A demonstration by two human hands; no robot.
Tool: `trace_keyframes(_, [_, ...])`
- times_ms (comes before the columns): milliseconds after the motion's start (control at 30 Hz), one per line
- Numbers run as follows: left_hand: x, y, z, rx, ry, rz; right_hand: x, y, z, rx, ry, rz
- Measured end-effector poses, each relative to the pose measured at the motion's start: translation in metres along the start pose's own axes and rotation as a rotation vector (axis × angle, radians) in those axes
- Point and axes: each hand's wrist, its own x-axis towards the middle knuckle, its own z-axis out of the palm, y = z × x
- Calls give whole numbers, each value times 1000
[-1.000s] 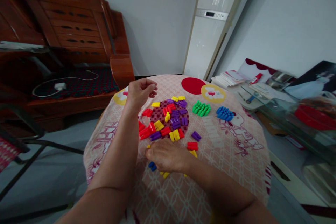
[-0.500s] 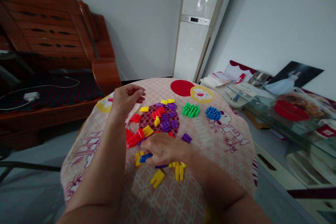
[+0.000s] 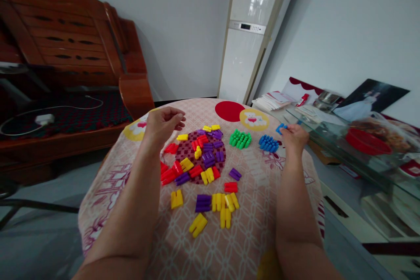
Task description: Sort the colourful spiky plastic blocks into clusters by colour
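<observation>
My right hand [image 3: 297, 136] is closed on a blue plastic building piece [image 3: 281, 128] at the table's far right. Just left of it stands a cluster of blue pieces [image 3: 268, 143], with a cluster of green pieces [image 3: 240, 138] beyond. My left hand [image 3: 166, 124] hovers over the far left of the table, its fingers loosely curled and apart, with nothing visible in them. Between my arms lie scattered yellow pieces [image 3: 198, 225], purple pieces [image 3: 203, 203] and red pieces [image 3: 230, 187], several of each colour.
A patterned cloth [image 3: 183, 249] covers the round table. To the right, a glass shelf [image 3: 364, 157] holds a red bowl [image 3: 367, 141], papers [image 3: 271, 101] and a photo [image 3: 370, 96]. A wooden bench [image 3: 65, 52] stands at the left, a tall white appliance [image 3: 243, 57] at the back.
My right hand has carried the blue piece from the near middle of the pile to the far right, beside the blue cluster. My left hand has stayed about where it was.
</observation>
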Motion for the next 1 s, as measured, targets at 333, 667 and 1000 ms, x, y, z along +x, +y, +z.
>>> trace_keyframes(333, [-2, 0, 6, 5, -32, -11, 1, 81, 10, -204, 26, 41])
trace_keyframes(667, [-4, 1, 6, 13, -34, -19, -1, 74, 11, -389, -155, -52])
trace_keyframes(1000, [-2, -2, 5, -20, -26, -2, 0, 6, -1, -371, 88, -242])
